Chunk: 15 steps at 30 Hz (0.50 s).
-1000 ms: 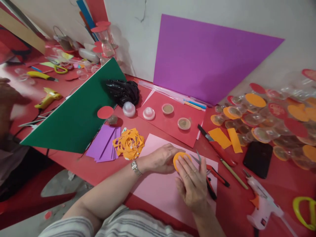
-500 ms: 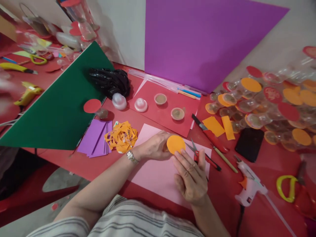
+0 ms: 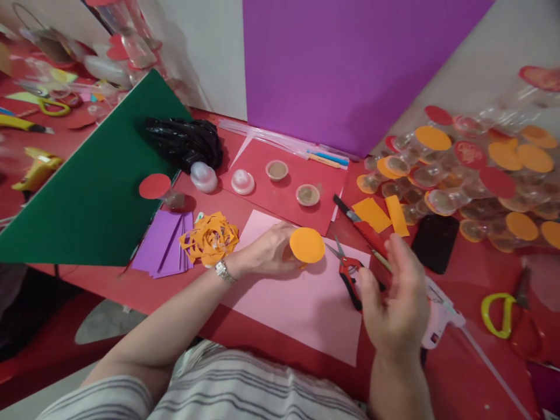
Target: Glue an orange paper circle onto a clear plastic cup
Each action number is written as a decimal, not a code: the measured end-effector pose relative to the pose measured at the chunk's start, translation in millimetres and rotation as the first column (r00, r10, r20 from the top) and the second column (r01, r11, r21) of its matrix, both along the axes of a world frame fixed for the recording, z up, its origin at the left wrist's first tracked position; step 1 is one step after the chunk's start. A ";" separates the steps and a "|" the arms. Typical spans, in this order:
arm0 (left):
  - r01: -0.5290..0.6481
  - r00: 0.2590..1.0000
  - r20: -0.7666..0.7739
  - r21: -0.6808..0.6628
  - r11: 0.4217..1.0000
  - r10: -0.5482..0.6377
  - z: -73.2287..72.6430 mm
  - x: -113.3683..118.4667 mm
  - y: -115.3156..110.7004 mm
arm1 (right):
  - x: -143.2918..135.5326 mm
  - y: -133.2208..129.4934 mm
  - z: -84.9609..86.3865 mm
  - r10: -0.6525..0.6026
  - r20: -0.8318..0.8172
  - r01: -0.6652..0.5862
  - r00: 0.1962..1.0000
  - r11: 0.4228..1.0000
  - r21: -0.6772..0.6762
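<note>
Orange disc [image 3: 307, 245] partly hides the left hand [image 3: 272, 249] gripping it; right hand [image 3: 397, 303] spread.

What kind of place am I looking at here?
Probably a small craft workspace: a red table with a hot glue gun, black-and-red snips and a stack of cut purple paper.

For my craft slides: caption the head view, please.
Left hand holds an orange disc over pink paper; right hand hovers open.
</note>
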<state>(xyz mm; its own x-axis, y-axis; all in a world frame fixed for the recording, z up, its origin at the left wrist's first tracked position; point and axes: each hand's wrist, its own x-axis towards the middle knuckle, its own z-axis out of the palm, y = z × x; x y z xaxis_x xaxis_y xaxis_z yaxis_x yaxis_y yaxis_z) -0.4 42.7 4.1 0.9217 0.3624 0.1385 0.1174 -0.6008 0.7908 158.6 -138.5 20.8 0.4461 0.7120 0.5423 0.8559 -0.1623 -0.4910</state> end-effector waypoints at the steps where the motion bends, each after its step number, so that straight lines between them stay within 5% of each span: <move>1: 0.046 0.999 -0.014 0.001 0.999 -0.046 2.5 -3.1 -0.4 | 6.6 -3.2 -0.2 -0.028 0.019 0.029 0.999 0.998 -0.058; 8: 0.105 0.994 -0.039 -0.037 0.994 -0.107 4.5 -31.6 -8.5 | 23.9 -28.3 -34.4 0.078 0.272 0.054 0.959 0.893 -0.447; 15: 0.096 0.992 -0.077 -0.092 0.991 -0.103 -6.6 -39.4 -12.3 | 21.9 -32.6 -54.0 0.070 0.379 0.107 0.923 0.898 -0.427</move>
<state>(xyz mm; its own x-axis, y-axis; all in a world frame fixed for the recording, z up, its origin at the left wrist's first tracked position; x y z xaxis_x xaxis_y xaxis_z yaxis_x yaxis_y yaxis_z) -39.8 30.4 -2.5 0.9607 0.2755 0.0327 0.1269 -0.5412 0.8313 180.5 -171.1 -33.3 0.2875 0.9061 0.3105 0.9541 -0.2994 -0.0096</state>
